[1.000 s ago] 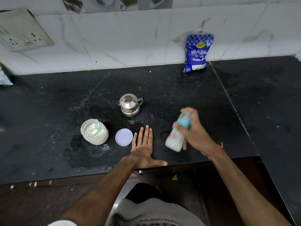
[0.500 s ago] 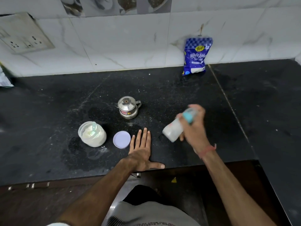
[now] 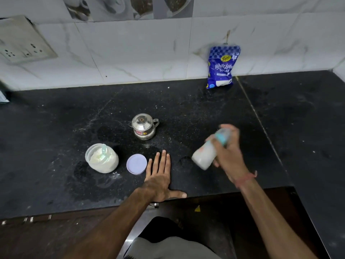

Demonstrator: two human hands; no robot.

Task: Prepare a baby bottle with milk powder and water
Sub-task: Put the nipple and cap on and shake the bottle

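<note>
surface (image 3: 56, 116) of black stone, carrying all the things, with white tiled wall behind. sugar packet (image 3: 221, 67), blue, leaning on the wall well beyond the right hand. steel pot (image 3: 144, 126), lidded, ahead of the left hand. powder jar (image 3: 101, 158), open, a scoop inside, to the left of the left hand; its lilac lid (image 3: 136, 163) flat just beside that hand's fingers. left hand (image 3: 160, 177) lying flat, fingers straight, thumb spread along the surface edge, holding nothing. right hand (image 3: 226, 154) curled round the capped end of the baby bottle (image 3: 205, 155), which is held clear of the surface, tilted, its base towards the left hand, milky white within and blurred. compared with a second ago the bottle's angle has swung while the left hand has stayed put: shaking is judged under way, mixing nearly complete.
</note>
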